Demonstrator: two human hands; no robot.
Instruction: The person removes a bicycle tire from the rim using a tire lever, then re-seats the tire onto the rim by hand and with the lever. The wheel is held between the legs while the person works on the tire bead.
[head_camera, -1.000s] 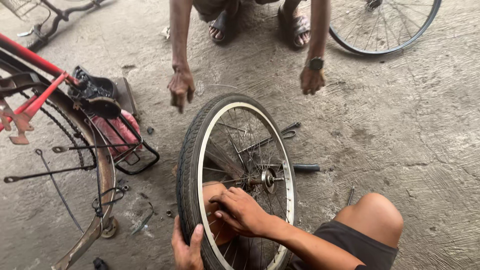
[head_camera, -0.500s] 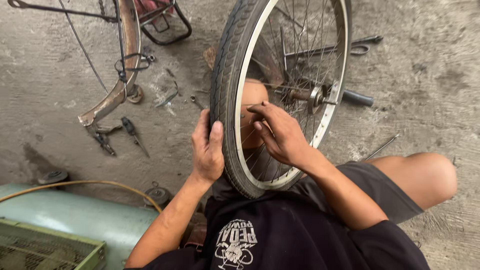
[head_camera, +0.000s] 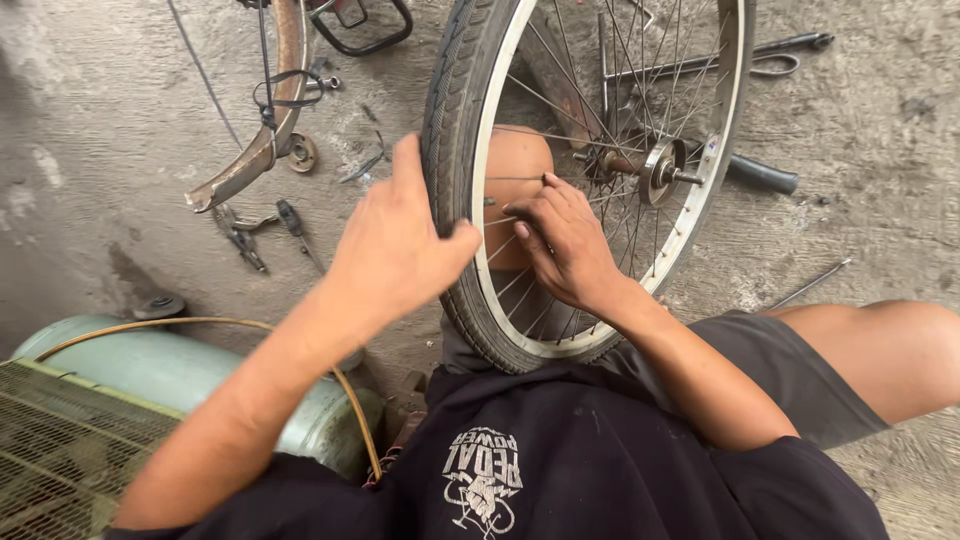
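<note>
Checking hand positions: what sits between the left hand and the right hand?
In the head view, the tyre and rim stand between them: left hand grips the tyre outside, right hand reaches among the spokes.

Bicycle repair workshop: bare concrete floor (head_camera: 880, 140), scattered hand tools (head_camera: 270, 230), compressor tank (head_camera: 190, 375).

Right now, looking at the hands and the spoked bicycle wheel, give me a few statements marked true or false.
1. The left hand grips the black rubber tyre of the spoked bicycle wheel. True.
2. The right hand rests on the concrete floor. False: it reaches in among the thin metal spokes.
3. The wheel lies flat. False: it stands upright.
4. A pale green metal tank sits beside the left forearm. True.
5. Small hand tools lie on the grey concrete floor. True.
</note>
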